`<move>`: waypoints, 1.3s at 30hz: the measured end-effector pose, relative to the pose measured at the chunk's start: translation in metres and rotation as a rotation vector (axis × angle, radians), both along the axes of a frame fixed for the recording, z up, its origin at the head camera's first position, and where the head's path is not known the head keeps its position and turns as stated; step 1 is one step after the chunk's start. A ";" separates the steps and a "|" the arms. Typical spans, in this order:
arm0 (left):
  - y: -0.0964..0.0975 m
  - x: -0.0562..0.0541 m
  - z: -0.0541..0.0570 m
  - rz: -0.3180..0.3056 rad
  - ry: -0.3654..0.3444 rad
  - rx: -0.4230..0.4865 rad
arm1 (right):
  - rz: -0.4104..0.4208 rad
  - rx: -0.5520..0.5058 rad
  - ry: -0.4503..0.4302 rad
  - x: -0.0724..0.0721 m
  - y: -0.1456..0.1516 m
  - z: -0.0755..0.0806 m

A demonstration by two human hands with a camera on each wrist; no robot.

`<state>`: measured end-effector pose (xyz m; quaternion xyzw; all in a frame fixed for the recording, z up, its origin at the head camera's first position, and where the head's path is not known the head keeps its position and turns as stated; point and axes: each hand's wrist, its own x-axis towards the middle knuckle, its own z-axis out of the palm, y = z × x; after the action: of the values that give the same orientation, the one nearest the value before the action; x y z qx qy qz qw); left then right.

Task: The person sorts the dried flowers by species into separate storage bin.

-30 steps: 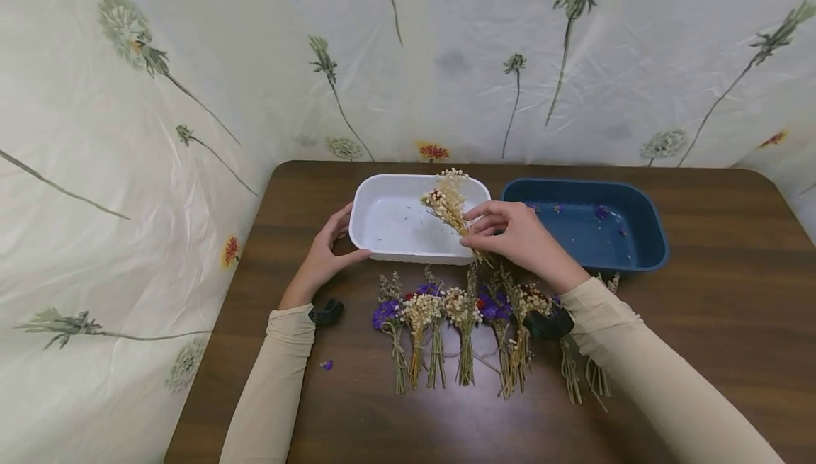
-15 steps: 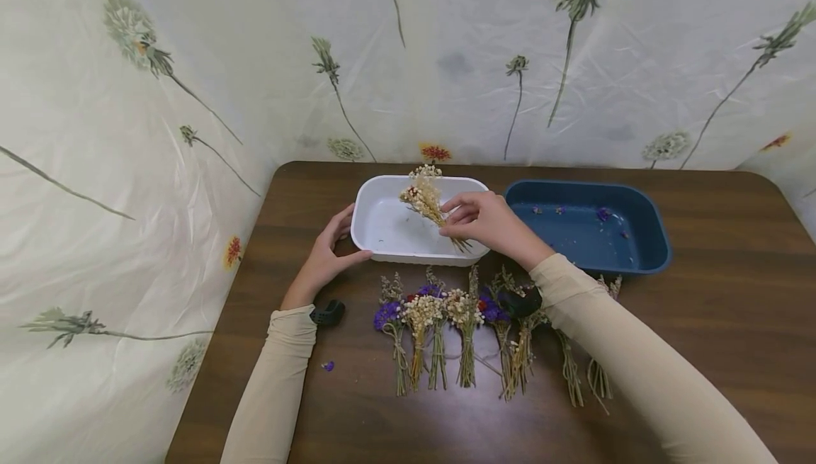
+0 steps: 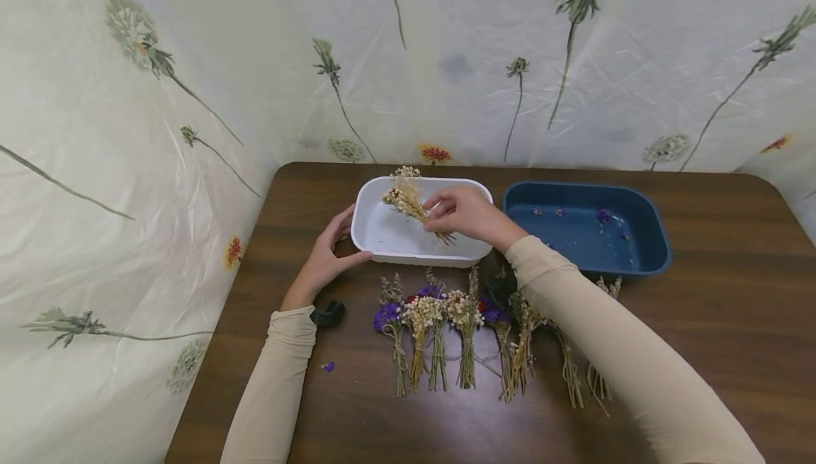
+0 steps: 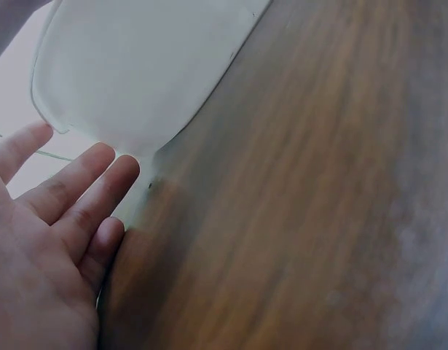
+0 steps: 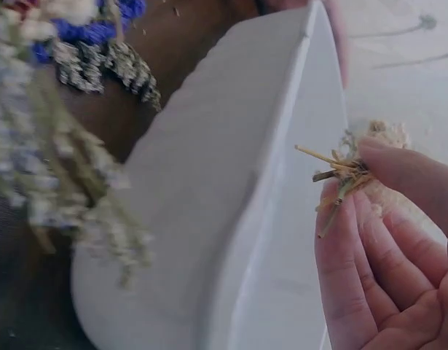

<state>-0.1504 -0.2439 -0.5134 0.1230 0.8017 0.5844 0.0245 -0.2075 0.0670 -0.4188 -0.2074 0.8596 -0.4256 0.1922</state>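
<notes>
My right hand pinches a small bouquet of dried flowers by its stems. The bouquet has cream blossoms and straw-coloured stalks. It tilts over the white tray, flower heads toward the back left. In the right wrist view the cut stem ends stick out between thumb and fingers. My left hand lies at the tray's left end, thumb at the near corner. In the left wrist view its fairly straight fingers reach the tray's outer wall, fingertips right at it.
A blue tray with a few purple petals stands to the right. Several tied dried bouquets lie in a row in front of the trays, some partly hidden by the right arm. A loose purple flower rests on the wooden table.
My right hand has carried the bouquet left, from the white tray's right side to above its middle. The left hand stays at the tray's left end.
</notes>
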 end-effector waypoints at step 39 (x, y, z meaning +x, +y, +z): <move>-0.001 -0.003 -0.003 0.002 0.013 0.005 | 0.159 0.349 0.078 -0.029 -0.056 -0.015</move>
<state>-0.1529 -0.2449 -0.5161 0.1264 0.8005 0.5855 0.0185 -0.2369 0.0113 -0.4338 -0.2544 0.9080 -0.2455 0.2247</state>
